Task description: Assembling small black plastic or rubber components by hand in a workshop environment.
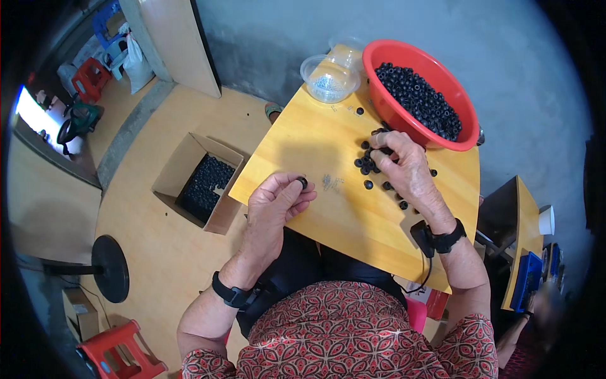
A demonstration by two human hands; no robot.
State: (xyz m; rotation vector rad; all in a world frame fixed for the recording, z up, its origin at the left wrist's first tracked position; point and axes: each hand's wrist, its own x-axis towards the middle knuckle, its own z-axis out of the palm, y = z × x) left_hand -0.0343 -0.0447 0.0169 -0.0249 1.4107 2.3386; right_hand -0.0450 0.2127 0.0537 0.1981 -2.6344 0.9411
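My left hand (278,201), over the near-left edge of the yellow table, pinches a small round black part (303,182) with a dark centre between thumb and fingers. Farther right, my right hand (404,165) reaches down into a loose cluster of the same black parts (365,165) on the tabletop. Its thumb and fingers curl together there; whether they grip a piece is hidden. Just beyond it stands a red basin (468,136) holding a heap of black ring-shaped parts (416,95). A clear plastic tub (330,79) with tiny shiny pieces sits at the table's far end.
Left of the yellow table (271,158), an open cardboard box (169,174) on the floor holds many black parts. A small black device (421,237) with a cable is near my right wrist. Red stool (120,350) at lower left; another person's arm (512,338) at lower right.
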